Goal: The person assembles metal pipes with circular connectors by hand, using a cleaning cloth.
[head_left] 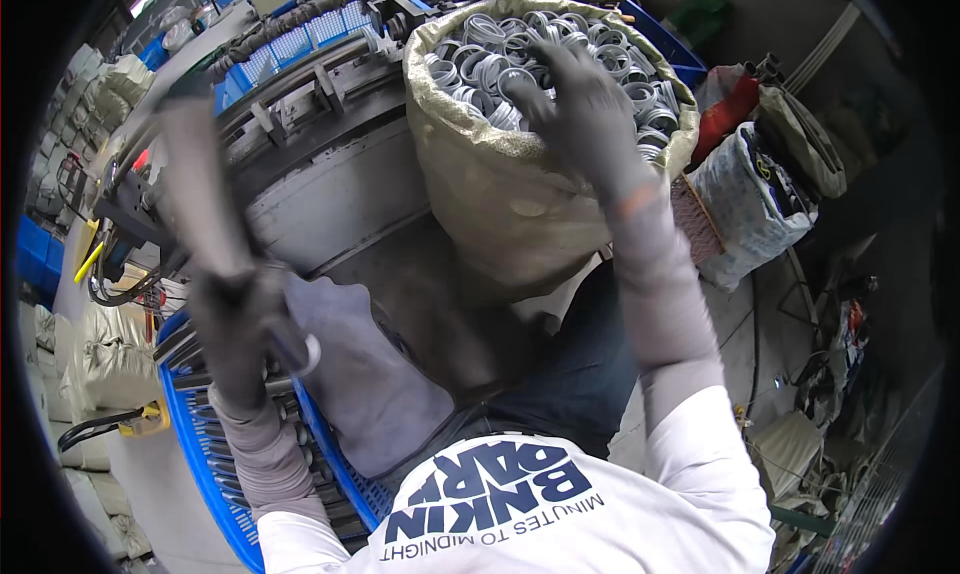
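My right hand (590, 114), in a dark grey glove, reaches over a large woven sack (500, 214) full of grey rings (490, 34). Its fingers are apart, with the thumb close to a ring, and I see nothing gripped. On the left, my gloved left hand (235, 319) is closed around a long pale shaft (200, 184), smeared by motion, its upper end blurred and dark. A short grey cylinder with a white rim (312, 354) sticks out below that hand; I cannot tell whether it belongs to the shaft.
Beneath my left forearm stands a blue basket (185, 444) holding several dark rods. A metal machine frame (330, 199) stands ahead, blue crates (300, 39) beyond it. Right of the sack are a patterned bag (745, 204) and a red item (725, 114). A grey cloth (360, 374) covers my leg.
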